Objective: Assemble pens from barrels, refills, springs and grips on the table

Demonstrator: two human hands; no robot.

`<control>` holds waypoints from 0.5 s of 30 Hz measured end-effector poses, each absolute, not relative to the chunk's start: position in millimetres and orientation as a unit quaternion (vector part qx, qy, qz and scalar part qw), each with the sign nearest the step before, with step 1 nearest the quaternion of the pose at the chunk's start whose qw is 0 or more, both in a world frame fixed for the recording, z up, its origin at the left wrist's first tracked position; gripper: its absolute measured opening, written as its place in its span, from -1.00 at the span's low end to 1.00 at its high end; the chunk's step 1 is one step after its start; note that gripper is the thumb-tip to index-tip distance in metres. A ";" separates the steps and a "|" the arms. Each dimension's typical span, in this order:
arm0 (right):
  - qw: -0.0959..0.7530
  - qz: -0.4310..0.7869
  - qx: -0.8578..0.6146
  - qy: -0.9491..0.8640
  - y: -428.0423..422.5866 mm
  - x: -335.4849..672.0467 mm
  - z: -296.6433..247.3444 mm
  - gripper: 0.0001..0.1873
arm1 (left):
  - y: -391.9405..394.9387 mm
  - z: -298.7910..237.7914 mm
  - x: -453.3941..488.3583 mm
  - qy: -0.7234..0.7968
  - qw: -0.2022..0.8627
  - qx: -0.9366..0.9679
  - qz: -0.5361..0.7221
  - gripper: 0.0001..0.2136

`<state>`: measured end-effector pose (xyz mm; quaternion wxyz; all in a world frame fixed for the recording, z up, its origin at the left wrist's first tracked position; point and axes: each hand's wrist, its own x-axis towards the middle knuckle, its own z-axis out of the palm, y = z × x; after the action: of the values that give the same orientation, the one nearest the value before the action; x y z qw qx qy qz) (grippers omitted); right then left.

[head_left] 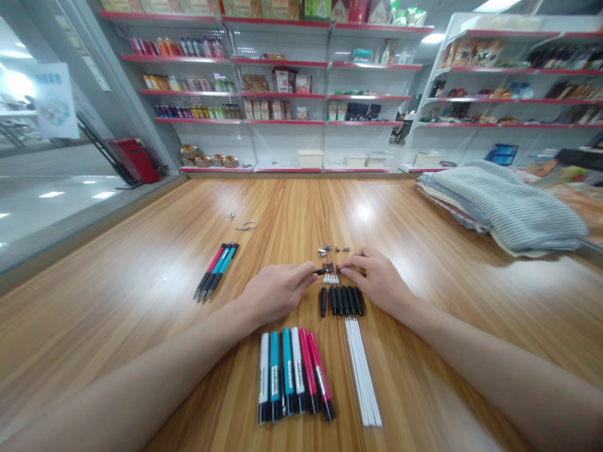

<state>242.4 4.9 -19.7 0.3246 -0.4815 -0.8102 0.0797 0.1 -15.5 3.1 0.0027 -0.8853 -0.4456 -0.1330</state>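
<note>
Two hands meet just beyond the black pen grips (345,300): the left hand (277,292) pinches a small black pen part (325,271), and the right hand (379,282) is pinched narrow beside it.

Table (117,301), passage: bare wood lying open at left and far centre.
Obstructions: assembled pens (217,270) lying left; pen barrels (294,373) and white refills (362,370) crowding the near centre; black grips (342,300) and metal bits (330,250) sitting around the left hand (276,292) and right hand (377,282), both pinching a small black part (326,271); folded cloths (504,210) blocking far right.
</note>
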 end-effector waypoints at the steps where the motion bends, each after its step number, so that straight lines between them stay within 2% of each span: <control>1: 0.323 0.079 -0.481 -0.811 4.8 242.3 -19.6 -0.87 | -15.6 3.1 0.0 -0.446 0.003 -0.885 -0.132 -0.70; 15: 0.321 0.084 -0.485 -0.809 2.1 239.9 -17.4 -0.84 | -17.0 4.0 0.6 -0.442 0.009 -0.889 -0.124 -0.69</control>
<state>239.9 2.1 -17.4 0.3215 -0.4851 -0.8089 0.0839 0.6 -17.0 4.0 0.0094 -0.8886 -0.4417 -0.1237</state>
